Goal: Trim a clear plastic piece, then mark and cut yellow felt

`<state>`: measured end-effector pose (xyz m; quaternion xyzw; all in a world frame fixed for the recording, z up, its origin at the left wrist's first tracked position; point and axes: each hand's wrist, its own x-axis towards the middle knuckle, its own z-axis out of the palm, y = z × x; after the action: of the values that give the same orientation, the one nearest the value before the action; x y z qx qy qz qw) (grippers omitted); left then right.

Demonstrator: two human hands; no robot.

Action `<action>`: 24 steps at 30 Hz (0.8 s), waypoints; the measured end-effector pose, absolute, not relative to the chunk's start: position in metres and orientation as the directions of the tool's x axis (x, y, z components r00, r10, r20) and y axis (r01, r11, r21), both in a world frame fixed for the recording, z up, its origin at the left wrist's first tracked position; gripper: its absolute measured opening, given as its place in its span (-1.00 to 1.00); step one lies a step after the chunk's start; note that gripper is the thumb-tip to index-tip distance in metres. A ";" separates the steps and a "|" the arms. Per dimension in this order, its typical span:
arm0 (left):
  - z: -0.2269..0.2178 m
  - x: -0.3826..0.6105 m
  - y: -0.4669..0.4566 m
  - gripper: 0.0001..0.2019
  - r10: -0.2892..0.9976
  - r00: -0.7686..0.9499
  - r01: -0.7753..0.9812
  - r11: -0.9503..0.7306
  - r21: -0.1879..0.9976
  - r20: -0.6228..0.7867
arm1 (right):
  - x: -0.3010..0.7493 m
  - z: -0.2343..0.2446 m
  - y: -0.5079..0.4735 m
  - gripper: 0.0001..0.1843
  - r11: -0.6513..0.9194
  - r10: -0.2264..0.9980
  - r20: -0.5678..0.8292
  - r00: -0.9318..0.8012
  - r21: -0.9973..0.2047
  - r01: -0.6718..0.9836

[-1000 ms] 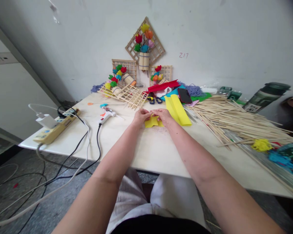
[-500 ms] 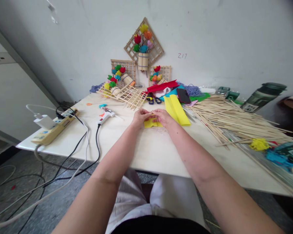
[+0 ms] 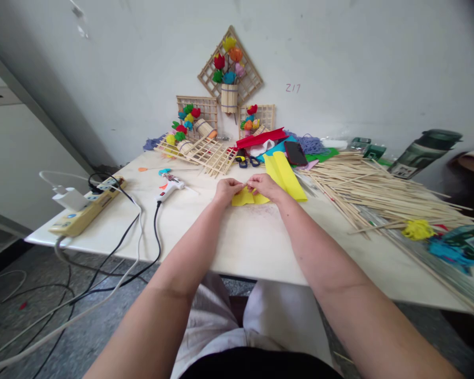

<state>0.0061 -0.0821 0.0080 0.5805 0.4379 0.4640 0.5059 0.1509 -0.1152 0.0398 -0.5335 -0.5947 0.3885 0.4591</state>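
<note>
One pale table [image 3: 256, 242] is filling most of my forward view. A spread of thin sticks [image 3: 383, 192] is covering its right side, well apart from me. The larger yellow sheet [image 3: 287, 179] is lying just beside and beyond my right hand [image 3: 264, 185], its long axis slanting from far left to near right; my left hand [image 3: 226, 190] is sitting farther from it.

Both hands are facing each other, nearly meeting. The small yellow piece [image 3: 251, 199] is lying beneath and between them, on my body's side of the pinch. Its long axis is running left to right, hand to hand, a bit more of it showing toward the right hand (slight lean only; the hands are hiding its ends in part).

Fingertips [image 3: 242, 185] are bunching, thumb to finger on each side, and appear to be clamping the piece's far edge, the two pinches sitting just beside each other. How the edge is lying inside them, folded or flat, I'm not managing to tell.
</note>
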 end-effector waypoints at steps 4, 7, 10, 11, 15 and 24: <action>0.007 0.009 -0.081 -0.84 0.974 0.165 0.102 -0.171 0.980 0.153 | 0.148 0.043 -0.117 -0.79 0.101 0.993 0.113 0.026 -0.950 0.295; 0.006 0.010 -0.081 -0.85 0.966 0.143 0.156 -0.236 0.959 0.214 | 0.145 0.045 -0.119 -0.77 0.042 0.995 0.064 0.071 -0.958 0.282; 0.007 0.011 -0.083 -0.86 0.955 0.131 0.190 -0.286 0.939 0.265 | 0.142 0.045 -0.120 -0.78 -0.008 0.996 0.012 0.089 -0.974 0.226; 0.007 0.011 -0.083 -0.87 0.953 0.126 0.195 -0.295 0.935 0.275 | 0.142 0.045 -0.121 -0.79 -0.018 0.996 0.000 0.087 -0.979 0.205; 0.007 0.010 -0.084 -0.86 0.952 0.118 0.205 -0.301 0.931 0.282 | 0.143 0.044 -0.120 -0.83 -0.040 0.996 -0.027 0.080 -0.985 0.168; 0.011 0.006 -0.079 -0.86 0.973 0.061 0.216 -0.232 0.949 0.224 | 0.149 0.039 -0.115 -0.84 -0.012 0.996 -0.004 0.087 -0.995 0.095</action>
<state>0.0057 -0.0788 0.0112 0.6158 0.4824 0.4866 0.3890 0.1490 -0.1145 0.0393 -0.5464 -0.4993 0.4554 0.4947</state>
